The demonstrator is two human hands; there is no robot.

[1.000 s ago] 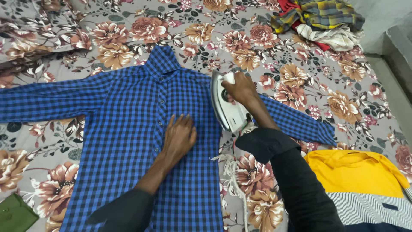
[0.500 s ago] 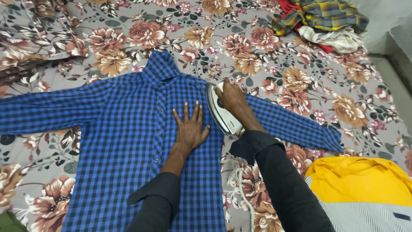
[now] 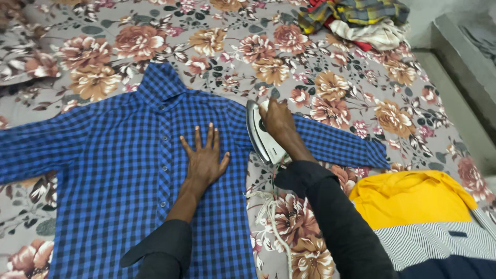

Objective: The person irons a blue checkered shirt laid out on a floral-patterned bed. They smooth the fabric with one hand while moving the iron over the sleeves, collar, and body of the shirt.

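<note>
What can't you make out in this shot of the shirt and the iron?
Head view only:
- Soleplate of the iron: tipped on edge, facing away.
- Iron handle: covered by the right hand.
- Blue checked shirt: hem and left sleeve end cut off by frame edges; part lies under the left hand.
- Cord: runs off the bottom edge.

place: a home, likely a bedroom
work surface: floral bedsheet (image 3: pixel 330 88) spread under both hands
beyond the right hand: heap of crumpled clothes (image 3: pixel 356 20)
just right of the right arm: folded yellow garment (image 3: pixel 408 199) on a striped one (image 3: pixel 439 240)
far right: bare grey ledge (image 3: pixel 465 62)
</note>
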